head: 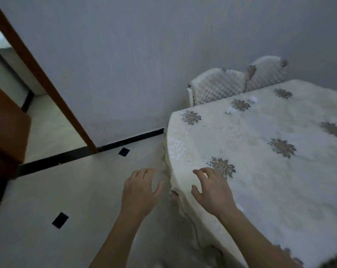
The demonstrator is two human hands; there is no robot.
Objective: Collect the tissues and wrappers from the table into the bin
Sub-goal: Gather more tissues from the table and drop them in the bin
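Observation:
A table [260,171] under a cream cloth with dark flower motifs fills the right half. Two small crumpled white tissues lie on its far side, one [231,110] nearer the left edge and another tissue [253,98] further back. A third white scrap [240,207] peeks out just right of my right wrist. My left hand [139,192] hovers over the floor beside the table's edge, fingers loosely spread, holding nothing. My right hand [212,188] hovers over the table's near-left corner, fingers spread and empty. No bin is in view.
Two white quilted chairs [219,85] stand against the grey wall behind the table. A brown door frame [47,82] and a brown door [7,132] are at the left. The pale tiled floor [67,180] with small black squares lies below.

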